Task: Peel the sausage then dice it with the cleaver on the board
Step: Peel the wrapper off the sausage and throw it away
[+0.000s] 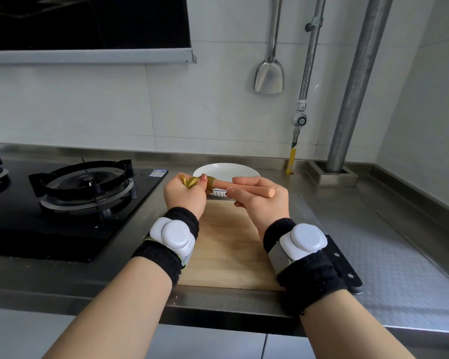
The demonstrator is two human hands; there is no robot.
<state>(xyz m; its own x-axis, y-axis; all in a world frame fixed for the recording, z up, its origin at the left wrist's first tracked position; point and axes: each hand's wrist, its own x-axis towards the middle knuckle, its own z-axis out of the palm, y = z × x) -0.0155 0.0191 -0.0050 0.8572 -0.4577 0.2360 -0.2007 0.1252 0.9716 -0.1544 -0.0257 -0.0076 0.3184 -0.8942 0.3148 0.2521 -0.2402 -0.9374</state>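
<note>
A pink sausage point(266, 190) is held level above the far end of the wooden board point(228, 255). My right hand point(259, 200) grips its bare part. My left hand point(184, 195) pinches the crumpled gold casing point(191, 181), which is bunched at the sausage's left end. The cleaver point(344, 265) lies on the counter along the board's right edge, mostly hidden under my right wrist; only its dark handle with rivets shows.
A white bowl point(226, 171) stands behind the hands, just past the board. A black gas hob point(83, 187) fills the counter to the left. A steel spatula point(269, 73) hangs on the tiled wall. Pipes point(353, 99) rise at the right.
</note>
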